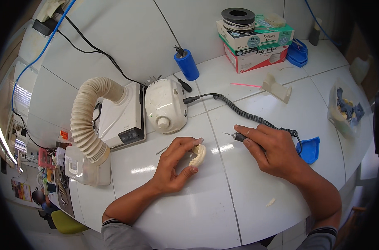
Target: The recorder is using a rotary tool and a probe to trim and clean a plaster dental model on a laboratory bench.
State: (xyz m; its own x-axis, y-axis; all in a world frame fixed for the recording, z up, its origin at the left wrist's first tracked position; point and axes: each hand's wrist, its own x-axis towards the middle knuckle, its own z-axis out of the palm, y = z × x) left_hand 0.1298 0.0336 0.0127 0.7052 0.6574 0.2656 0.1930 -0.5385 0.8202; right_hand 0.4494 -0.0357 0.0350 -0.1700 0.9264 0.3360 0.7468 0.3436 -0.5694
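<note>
Cast [199,155] is in my left hand [172,164], held just above the table: thumb below, fingers above, grasping it by its edges. My right hand [277,150] grips the handpiece [239,136], thumb and fingers closed round it, thin tip pointing toward the cast, not touching. Cord [248,113] coils from the handpiece back to the motor unit [166,106].

Containers: blue tray [310,151] just beside my right hand. Clear tub [343,128] at far right, holds grey-blue and cream scraps. Blue cup [186,66] by the wall, dark bits sticking out the top. Two stacked cartons [250,63], printed, spool [238,17] on top with pale wire on it. Second blue tray [297,56] beside them, contents too small to tell. Clear bin [79,168] at left, hose [83,121] end at it; can't tell if it goes inside. Hose's other end is on the white box [116,114].

Table [197,216]: white, glossy, dark seams, light glare. Cream chip [270,202] near my right forearm; pink stick [245,85] and an off-white stand [277,88] farther back.

Room: pale wall [127,31], black and blue cables; green chair [68,221] and a person at far left.
</note>
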